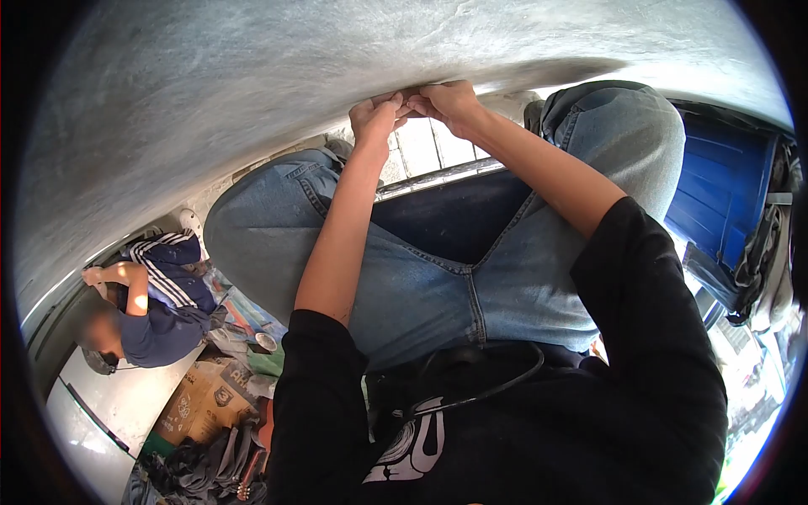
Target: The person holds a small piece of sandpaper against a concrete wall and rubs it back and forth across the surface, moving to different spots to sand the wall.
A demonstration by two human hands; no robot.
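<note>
A large grey curved surface (210, 93) spans the top of the view. At its lower edge, near the top centre, my left hand (376, 118) and my right hand (449, 103) are close together. Both have bent fingers wrapped round a small dark reddish-brown piece (411, 93), which is mostly covered by the fingers. The piece lies against or very near the grey surface; whether it touches is unclear. My forearms reach forward between my jeans-covered knees.
Another person (160, 328) in dark blue sits at the left by the grey surface. Below them are a cardboard box (206, 402), dark cloths (219, 459) and a white panel (109, 412). A blue plastic object (724, 181) stands at the right beside hanging dark cloths (768, 244).
</note>
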